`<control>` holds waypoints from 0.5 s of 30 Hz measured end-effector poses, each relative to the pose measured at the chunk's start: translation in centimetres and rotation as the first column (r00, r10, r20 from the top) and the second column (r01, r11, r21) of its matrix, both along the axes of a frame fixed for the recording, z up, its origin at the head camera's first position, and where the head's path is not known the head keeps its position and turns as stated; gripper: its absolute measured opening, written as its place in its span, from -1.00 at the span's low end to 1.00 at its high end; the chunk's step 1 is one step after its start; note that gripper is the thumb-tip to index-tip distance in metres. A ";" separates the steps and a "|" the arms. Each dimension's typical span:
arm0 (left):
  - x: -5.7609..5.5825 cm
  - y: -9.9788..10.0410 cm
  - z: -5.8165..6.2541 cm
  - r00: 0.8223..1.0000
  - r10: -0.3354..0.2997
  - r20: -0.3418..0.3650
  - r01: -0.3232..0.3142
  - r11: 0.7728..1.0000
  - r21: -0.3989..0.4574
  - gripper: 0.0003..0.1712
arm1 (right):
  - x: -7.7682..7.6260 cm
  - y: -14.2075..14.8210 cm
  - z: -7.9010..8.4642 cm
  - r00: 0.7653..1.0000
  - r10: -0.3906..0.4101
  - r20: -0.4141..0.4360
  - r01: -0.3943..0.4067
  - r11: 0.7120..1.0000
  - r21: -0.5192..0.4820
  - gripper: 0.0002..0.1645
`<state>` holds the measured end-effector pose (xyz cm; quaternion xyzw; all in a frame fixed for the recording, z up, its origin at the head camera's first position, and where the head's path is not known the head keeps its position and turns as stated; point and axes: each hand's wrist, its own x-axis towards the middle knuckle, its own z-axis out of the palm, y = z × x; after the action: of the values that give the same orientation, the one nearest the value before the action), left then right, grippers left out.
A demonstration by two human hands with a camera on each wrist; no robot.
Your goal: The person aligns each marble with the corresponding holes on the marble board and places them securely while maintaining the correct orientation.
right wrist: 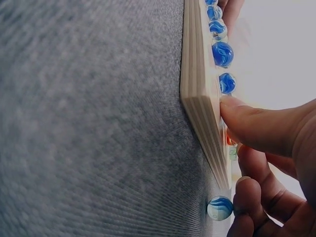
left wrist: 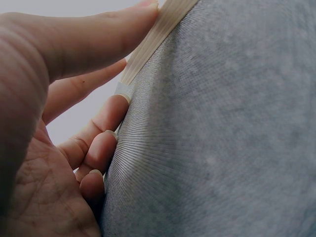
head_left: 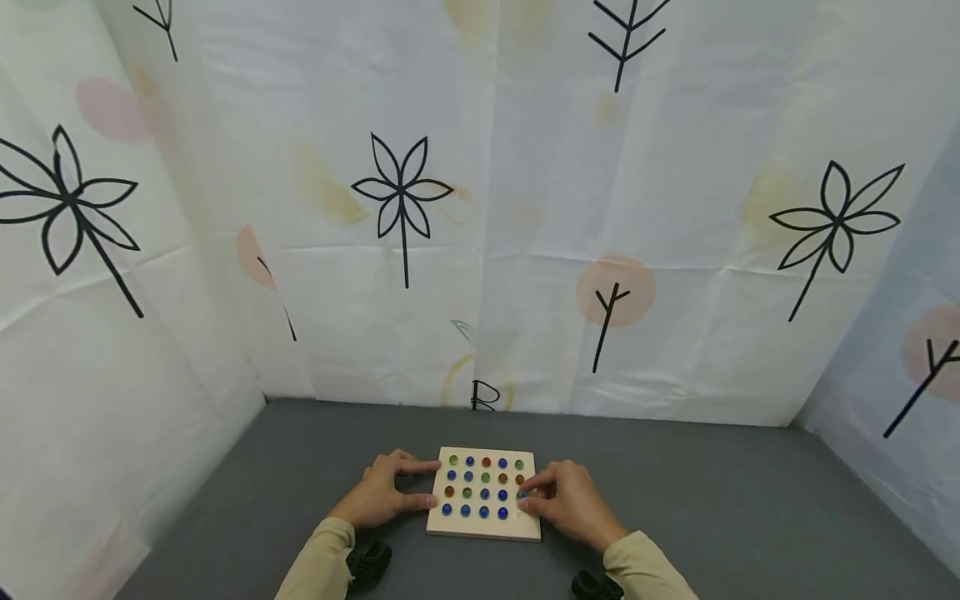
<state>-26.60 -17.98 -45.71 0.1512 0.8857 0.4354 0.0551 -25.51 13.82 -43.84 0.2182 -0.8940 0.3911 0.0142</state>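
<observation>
A pale wooden board (head_left: 483,530) lies on the grey table, with rows of blue, green and orange-brown glass marbles (head_left: 484,494) on its top. My left hand (head_left: 381,492) touches the board's left edge with the tips of its extended thumb and index finger, spread apart. At the right edge my right hand (head_left: 573,502) pinches a marble (head_left: 521,494) between thumb and index finger, at the end of the third row. The fingers partly hide this marble. In the right wrist view, a clear and blue marble (right wrist: 219,208) shows beside the lower fingertips, past the board's corner.
The grey cloth-like table surface (head_left: 300,467) surrounds the board. White fabric walls (head_left: 525,192) with printed flowers and twigs rise at the back and both sides. Dark straps (head_left: 369,562) sit at the wrists, below tan sleeves (head_left: 647,567).
</observation>
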 end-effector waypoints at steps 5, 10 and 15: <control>-0.1 0.0 -0.1 1.000 -0.010 -0.004 0.010 1.000 0.001 -0.36 | 0.0 -0.1 0.0 1.000 -0.003 -0.007 0.003 1.000 0.000 -0.86; -0.1 -0.1 -0.1 1.000 -0.002 -0.005 0.002 1.000 -0.004 -0.36 | 0.0 -0.1 0.0 1.000 -0.007 -0.003 0.007 1.000 -0.008 -0.86; 0.0 0.0 -0.2 1.000 0.010 -0.002 -0.010 1.000 -0.011 -0.37 | 0.0 -0.1 0.0 1.000 -0.012 0.005 0.012 1.000 -0.013 -0.85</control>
<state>-26.64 -18.01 -45.87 0.1470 0.8888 0.4308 0.0530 -25.55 13.72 -43.87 0.2117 -0.8928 0.3973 0.0156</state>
